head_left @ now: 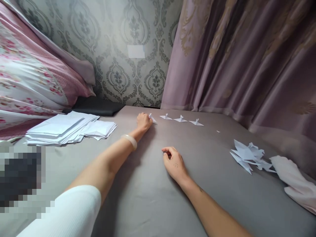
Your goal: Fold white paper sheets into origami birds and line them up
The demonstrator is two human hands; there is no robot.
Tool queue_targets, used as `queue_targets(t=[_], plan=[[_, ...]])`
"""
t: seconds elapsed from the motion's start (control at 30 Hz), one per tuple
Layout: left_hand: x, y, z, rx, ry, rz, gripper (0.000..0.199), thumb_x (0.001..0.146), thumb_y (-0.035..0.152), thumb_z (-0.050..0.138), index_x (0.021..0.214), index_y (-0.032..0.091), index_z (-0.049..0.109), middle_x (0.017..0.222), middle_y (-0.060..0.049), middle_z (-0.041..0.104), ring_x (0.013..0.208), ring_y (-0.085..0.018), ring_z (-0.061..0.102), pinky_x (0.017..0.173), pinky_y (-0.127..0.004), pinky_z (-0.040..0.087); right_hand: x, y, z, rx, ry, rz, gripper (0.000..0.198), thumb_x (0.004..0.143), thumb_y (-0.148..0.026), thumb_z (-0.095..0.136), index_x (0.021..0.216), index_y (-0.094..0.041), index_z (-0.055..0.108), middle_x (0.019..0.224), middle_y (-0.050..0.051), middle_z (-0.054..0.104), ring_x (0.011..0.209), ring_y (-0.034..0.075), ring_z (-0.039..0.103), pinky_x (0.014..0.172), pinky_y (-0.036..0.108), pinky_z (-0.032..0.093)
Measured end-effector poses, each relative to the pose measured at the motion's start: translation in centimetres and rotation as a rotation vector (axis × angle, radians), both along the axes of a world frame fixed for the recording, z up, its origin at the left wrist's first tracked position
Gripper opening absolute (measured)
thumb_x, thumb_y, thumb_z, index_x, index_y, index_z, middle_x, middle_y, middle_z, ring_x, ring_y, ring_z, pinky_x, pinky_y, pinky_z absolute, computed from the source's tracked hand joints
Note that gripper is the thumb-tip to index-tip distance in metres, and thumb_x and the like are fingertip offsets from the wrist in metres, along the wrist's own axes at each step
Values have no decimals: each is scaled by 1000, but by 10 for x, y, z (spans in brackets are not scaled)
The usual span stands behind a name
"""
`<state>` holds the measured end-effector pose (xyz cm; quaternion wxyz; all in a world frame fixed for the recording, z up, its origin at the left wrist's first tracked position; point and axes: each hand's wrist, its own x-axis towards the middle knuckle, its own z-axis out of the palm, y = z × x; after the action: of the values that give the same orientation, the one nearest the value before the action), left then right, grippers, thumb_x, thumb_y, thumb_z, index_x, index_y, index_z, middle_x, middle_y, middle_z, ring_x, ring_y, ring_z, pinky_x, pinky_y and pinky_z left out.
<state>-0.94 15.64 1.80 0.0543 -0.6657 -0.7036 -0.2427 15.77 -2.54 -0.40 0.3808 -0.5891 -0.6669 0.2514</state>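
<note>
My left hand (144, 121) reaches to the far side of the grey surface, its fingers closed on a small white folded paper bird (152, 118). Part of this bird is hidden behind the fingers. To its right, three similar paper birds stand in a row: a near one (166, 117), a middle one (180, 118) and a right one (197, 122). My right hand (174, 163) rests low over the middle of the surface. Its fingers are loosely curled, with a gap between thumb and forefinger and nothing visible in them.
Stacks of white paper, a large one (56, 128) and a smaller one (100, 129), lie at left by a black flat object (98, 106). A pile of folded paper (249, 154) sits at right beside pale cloth (293, 177). A curtain (222, 65) hangs behind.
</note>
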Motion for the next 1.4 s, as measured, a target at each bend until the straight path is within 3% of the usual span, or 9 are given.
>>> queue_targets(t=[0.3,0.53,0.9,1.17,1.4], plan=[[9,61,-20,-69,-3,27,32,87,24,46,98,5,69,104,-22,65,103,-33,58,84,-37,44,-4,-3,0,31,-29,-16,24,78,-8,46,87,-20,64,92,4,67,92,19,60,82,30,46],[10,83,-25,-82,10,-13,32,87,28,47,97,8,70,105,-19,66,103,-29,59,86,-34,44,-5,-4,3,-19,-58,10,25,80,-7,44,88,-20,64,94,4,66,90,19,57,79,32,44],[10,82,-28,-45,4,-17,34,87,28,44,99,8,69,108,-20,64,105,-31,57,88,-38,43,-4,-4,5,-27,-62,26,24,81,-8,44,89,-20,63,95,4,65,90,20,56,77,32,43],[3,78,-29,-56,-97,-54,37,81,47,55,87,12,69,100,-18,66,100,-30,60,86,-36,46,-4,-3,2,23,-67,18,25,79,-7,44,87,-21,63,93,4,66,89,20,57,79,33,45],[-44,34,-14,-52,-135,-80,28,76,34,59,92,13,68,102,-14,64,101,-25,60,91,-31,45,-2,-2,2,59,-85,37,25,78,-6,44,86,-19,65,94,6,67,92,20,59,86,33,45]])
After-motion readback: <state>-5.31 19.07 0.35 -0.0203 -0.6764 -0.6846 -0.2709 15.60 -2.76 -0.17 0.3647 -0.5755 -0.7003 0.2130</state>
